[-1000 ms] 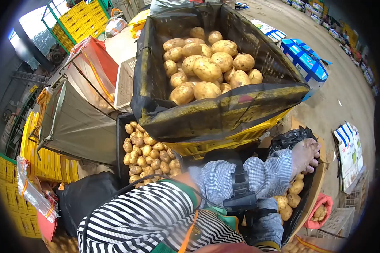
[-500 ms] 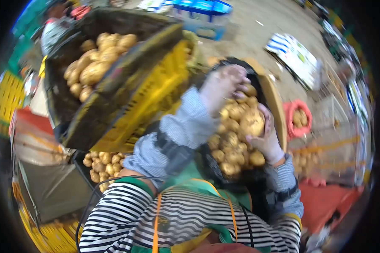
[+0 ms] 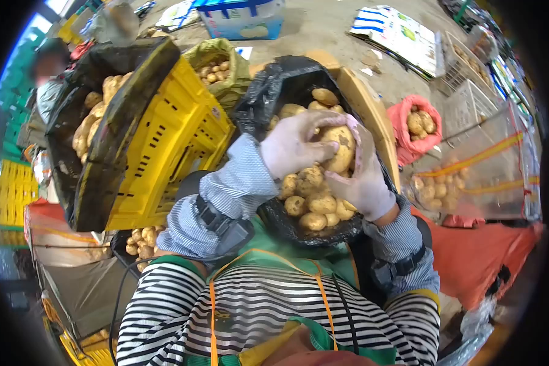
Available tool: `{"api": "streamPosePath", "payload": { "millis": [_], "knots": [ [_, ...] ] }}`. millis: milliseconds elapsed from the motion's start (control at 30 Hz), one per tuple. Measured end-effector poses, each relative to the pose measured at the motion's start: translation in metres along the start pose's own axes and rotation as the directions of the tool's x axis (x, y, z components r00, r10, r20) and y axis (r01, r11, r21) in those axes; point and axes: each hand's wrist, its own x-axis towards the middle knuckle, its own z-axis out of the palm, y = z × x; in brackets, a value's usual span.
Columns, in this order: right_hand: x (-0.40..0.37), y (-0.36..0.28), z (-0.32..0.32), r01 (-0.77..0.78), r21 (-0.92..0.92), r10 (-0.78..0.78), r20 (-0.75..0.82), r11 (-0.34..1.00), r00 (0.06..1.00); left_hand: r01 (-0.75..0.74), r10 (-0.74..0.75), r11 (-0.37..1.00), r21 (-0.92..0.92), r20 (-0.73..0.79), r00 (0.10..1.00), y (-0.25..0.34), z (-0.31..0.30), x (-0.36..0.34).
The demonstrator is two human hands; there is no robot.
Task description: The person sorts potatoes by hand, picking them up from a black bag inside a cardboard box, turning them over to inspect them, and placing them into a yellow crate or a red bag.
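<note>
A large potato [image 3: 340,148] with a dark patch on its skin is held between both of my thin-gloved hands, above the open box. My left hand [image 3: 294,145] closes on its left side with thumb and fingers. From the right, my right hand [image 3: 365,177] cups the same potato. Underneath, several smaller potatoes [image 3: 314,200] lie in a black plastic liner [image 3: 259,100] inside a cardboard box [image 3: 363,104]. My hands hide part of the pile.
At left stands a tilted yellow crate [image 3: 171,143] with a dark lining and large potatoes. A green sack [image 3: 241,70], a pink sack [image 3: 402,131] and a clear bag [image 3: 488,177] hold more potatoes. A person [image 3: 50,79] is at the far left.
My left hand has come down from the far end of the box onto the large potato, which my right hand was holding alone. The camera view has shifted.
</note>
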Motion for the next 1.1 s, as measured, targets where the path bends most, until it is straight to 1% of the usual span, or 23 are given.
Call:
{"api": "streamPosePath", "payload": {
  "millis": [100, 267, 333, 367, 400, 433, 467, 500, 533, 600, 633, 700, 733, 800, 833, 867, 900, 933, 967, 1000, 1033, 1067, 1100],
  "knots": [
    [-0.002, 0.005, 0.006, 0.063, -0.133, -0.061, 0.023, 0.989, 0.998, 0.107, -0.106, 0.993, 0.039, -0.022, 0.994, 0.013, 0.001, 0.004],
    [-0.009, 0.003, 0.011, -0.068, 0.035, 0.062, 0.159, 0.997, 0.985, 0.145, -0.139, 0.987, 0.072, -0.086, 0.987, 0.008, 0.005, 0.006],
    [-0.012, 0.000, 0.015, -0.069, 0.023, 0.065, 0.150, 0.997, 0.987, 0.406, -0.408, 0.909, -0.099, -0.004, 0.913, 0.005, 0.004, 0.009],
    [-0.013, 0.000, 0.018, -0.078, 0.016, 0.075, 0.144, 0.997, 0.987, 0.404, -0.406, 0.909, -0.099, -0.003, 0.914, 0.003, 0.004, 0.008],
    [-0.014, 0.004, 0.023, -0.199, 0.211, 0.172, 0.140, 0.957, 0.975, 0.414, -0.429, 0.887, -0.203, -0.036, 0.902, 0.010, 0.005, 0.008],
    [-0.010, 0.001, 0.021, -0.197, 0.205, 0.172, 0.136, 0.959, 0.976, 0.415, -0.454, 0.857, -0.306, -0.066, 0.888, 0.014, 0.006, 0.007],
    [-0.004, -0.005, 0.020, -0.298, 0.382, 0.270, 0.126, 0.875, 0.955, 0.253, -0.355, 0.862, -0.439, -0.168, 0.920, -0.021, 0.014, 0.007],
    [0.001, -0.009, 0.018, -0.375, 0.546, 0.364, 0.133, 0.749, 0.922, 0.248, -0.349, 0.864, -0.439, -0.167, 0.922, -0.015, 0.013, 0.008],
    [0.005, -0.006, 0.014, -0.392, 0.612, 0.368, 0.172, 0.687, 0.914, 0.335, -0.398, 0.815, -0.473, -0.038, 0.916, -0.005, 0.008, 0.009],
    [0.008, 0.006, 0.006, -0.334, 0.581, 0.284, 0.178, 0.742, 0.942, 0.488, -0.453, 0.747, -0.452, 0.191, 0.871, 0.006, -0.006, 0.006],
    [0.009, 0.009, 0.004, -0.275, 0.548, 0.200, 0.194, 0.790, 0.960, 0.486, -0.450, 0.749, -0.450, 0.193, 0.872, -0.001, -0.005, 0.006],
    [0.009, 0.010, 0.011, -0.292, 0.620, 0.219, 0.193, 0.729, 0.956, 0.177, -0.223, 0.854, -0.489, -0.037, 0.974, -0.015, 0.003, 0.007],
    [0.008, 0.012, 0.017, -0.285, 0.632, 0.249, 0.148, 0.721, 0.957, 0.175, -0.220, 0.854, -0.490, -0.037, 0.975, -0.016, 0.005, 0.007],
    [0.008, 0.013, 0.023, -0.280, 0.644, 0.282, 0.102, 0.712, 0.954, 0.191, -0.274, 0.930, -0.314, -0.245, 0.930, -0.014, 0.008, 0.006],
    [0.008, 0.012, 0.025, -0.240, 0.485, 0.245, 0.054, 0.841, 0.968, 0.195, -0.277, 0.929, -0.315, -0.241, 0.930, -0.022, 0.004, 0.006],
    [0.007, 0.011, 0.026, -0.195, 0.305, 0.200, 0.016, 0.932, 0.980, 0.255, -0.255, 0.967, -0.020, -0.156, 0.954, -0.035, -0.004, 0.007],
    [0.009, 0.008, 0.022, -0.201, 0.303, 0.206, 0.017, 0.931, 0.978, 0.264, -0.256, 0.923, 0.279, -0.065, 0.964, -0.045, -0.009, 0.007],
    [0.015, 0.002, 0.014, -0.328, 0.616, 0.327, 0.119, 0.716, 0.938, 0.097, -0.103, 0.876, 0.473, -0.013, 0.995, -0.047, -0.012, 0.004],
    [0.018, 0.000, 0.008, -0.410, 0.825, 0.395, 0.253, 0.389, 0.883, -0.077, 0.043, 0.769, 0.635, 0.069, 0.997, -0.048, -0.015, 0.000],
    [0.015, 0.004, 0.008, -0.395, 0.850, 0.431, 0.229, 0.348, 0.873, 0.307, -0.309, 0.943, 0.125, -0.007, 0.951, -0.018, -0.022, 0.006],
    [0.014, 0.008, 0.007, -0.394, 0.849, 0.434, 0.225, 0.352, 0.872, 0.597, -0.607, 0.689, -0.411, 0.124, 0.785, 0.012, -0.026, 0.013],
    [0.014, 0.013, 0.006, -0.398, 0.908, 0.466, 0.297, 0.133, 0.833, 0.597, -0.605, 0.689, -0.410, 0.129, 0.786, 0.008, -0.022, 0.013],
    [0.015, 0.015, 0.005, -0.378, 0.921, 0.479, 0.376, -0.095, 0.793, 0.382, -0.408, 0.856, -0.347, -0.002, 0.913, 0.005, -0.015, 0.013]
  ]
}}
